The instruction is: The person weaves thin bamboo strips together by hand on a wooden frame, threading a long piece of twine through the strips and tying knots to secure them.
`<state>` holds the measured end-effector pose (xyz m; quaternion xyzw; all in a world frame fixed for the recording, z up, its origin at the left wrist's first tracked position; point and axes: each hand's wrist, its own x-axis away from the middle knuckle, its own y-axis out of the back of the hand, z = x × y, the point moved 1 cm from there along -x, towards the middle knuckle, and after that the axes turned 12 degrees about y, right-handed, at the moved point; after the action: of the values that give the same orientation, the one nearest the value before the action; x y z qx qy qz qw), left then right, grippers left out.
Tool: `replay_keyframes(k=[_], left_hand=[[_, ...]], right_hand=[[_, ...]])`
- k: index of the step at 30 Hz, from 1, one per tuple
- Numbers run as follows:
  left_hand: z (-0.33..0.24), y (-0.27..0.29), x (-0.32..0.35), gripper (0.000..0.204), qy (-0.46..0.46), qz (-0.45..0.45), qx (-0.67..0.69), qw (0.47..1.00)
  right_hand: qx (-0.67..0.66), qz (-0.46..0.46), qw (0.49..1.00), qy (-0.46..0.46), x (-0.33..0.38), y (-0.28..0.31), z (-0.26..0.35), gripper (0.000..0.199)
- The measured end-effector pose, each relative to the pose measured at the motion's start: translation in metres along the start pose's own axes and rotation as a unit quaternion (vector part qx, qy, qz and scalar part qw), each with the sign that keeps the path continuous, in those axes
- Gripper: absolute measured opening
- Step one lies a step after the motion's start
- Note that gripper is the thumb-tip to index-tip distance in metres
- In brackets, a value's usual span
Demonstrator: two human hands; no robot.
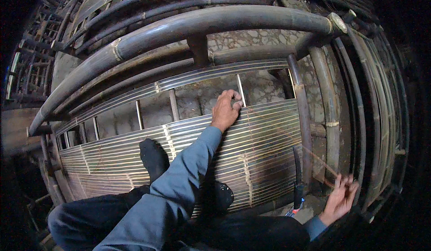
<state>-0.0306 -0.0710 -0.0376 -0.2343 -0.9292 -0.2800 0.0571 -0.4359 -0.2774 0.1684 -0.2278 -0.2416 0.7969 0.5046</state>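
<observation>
"One dark bamboo bench (215,20) fills most of my feed, a thick curved rail bowing across its top."

"How does the seat look?"

"Long, narrow slats (274,161) in close rows, glossy and pale-edged, tied across by light bands (246,174). Past their far edge is a gap bridged by short crosspieces (239,89). My feet (153,159), in dark socks, rest on the slats."

"And your hands?"

"My left hand (226,109) is at the far edge of the slats, right beside a pale crosspiece, fingers bent and thumb close to the forefinger. I can't tell what lies between them. My right hand (340,199) is out past the right end of the bench, partly blurred."

"Any writing over there?"

"A black-handled knife (298,195) lies by the right end of the slats. Next to its handle I see a small red-and-blue thing (295,211), too tiny to read."

"What about the string?"

"That string (321,162) is thin, reddish and fairly straight. It slants from near my left hand, over the slats, to my right, whose fingertips pinch it."
</observation>
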Motion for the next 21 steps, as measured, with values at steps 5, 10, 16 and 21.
replay_keyframes(k=[5, 10, 16, 21], left_hand=[[0.008, 0.008, -0.004, 0.032, -0.01, 0.013, 0.023, 1.0], [-0.004, 0.01, 0.027, 0.039, -0.086, -0.05, -0.098, 0.99], [-0.016, 0.029, 0.065, 0.046, -0.112, -0.097, -0.128, 0.981], [-0.022, 0.12, 0.028, 0.043, -0.141, 0.112, -0.264, 0.948]], right_hand=[[0.143, 0.012, 0.986, -0.087, 0.052, 0.061, 0.036, 0.015], [0.26, 0.107, 0.907, -0.313, 0.059, -0.013, -0.027, 0.013], [0.53, 0.345, 0.673, -0.384, 0.072, 0.038, -0.06, 0.025], [0.487, 0.396, 0.615, -0.476, 0.076, 0.035, -0.095, 0.027]])
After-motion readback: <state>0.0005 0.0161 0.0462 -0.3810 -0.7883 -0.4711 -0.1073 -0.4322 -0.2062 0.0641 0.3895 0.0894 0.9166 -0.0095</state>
